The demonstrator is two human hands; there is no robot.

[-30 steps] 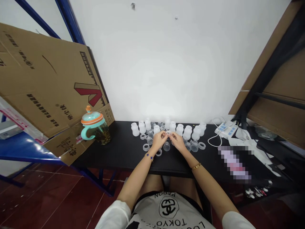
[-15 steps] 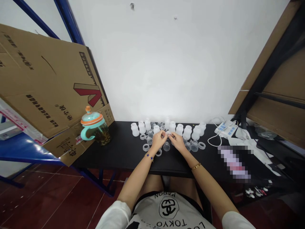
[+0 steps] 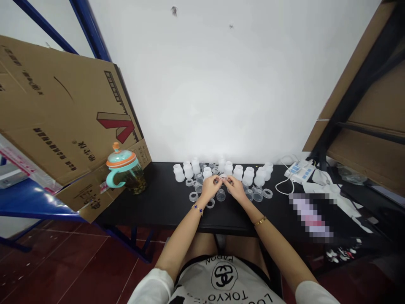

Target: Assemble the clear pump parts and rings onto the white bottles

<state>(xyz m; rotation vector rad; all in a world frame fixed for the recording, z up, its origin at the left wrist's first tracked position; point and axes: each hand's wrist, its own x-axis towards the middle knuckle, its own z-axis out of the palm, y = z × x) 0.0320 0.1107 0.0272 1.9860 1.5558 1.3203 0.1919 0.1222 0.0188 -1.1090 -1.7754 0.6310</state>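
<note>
Both my left hand (image 3: 210,188) and my right hand (image 3: 234,188) are closed on a small translucent ring (image 3: 223,177), pinched between thumbs and fingers over the black table. Part of the ring is hidden by my fingertips. White small bottles, open at the neck, stand behind my hands, such as a bottle (image 3: 179,173) at the left and a bottle (image 3: 249,176) at the right. A clear dome cap (image 3: 221,195) sits between my wrists. More loose rings lie around, among them a ring (image 3: 193,196) on the left and a ring (image 3: 267,193) on the right.
A teal-handled jug (image 3: 126,171) with an orange-trimmed lid stands on the left by a large cardboard box (image 3: 63,114). To the right lie a white power strip (image 3: 300,171) with a cable and crumpled white paper (image 3: 332,196). A white wall rises behind the black table (image 3: 152,207).
My fingers have shifted slightly around the ring, which shows a little more between them. The bottles, caps and other rings have stayed in place.
</note>
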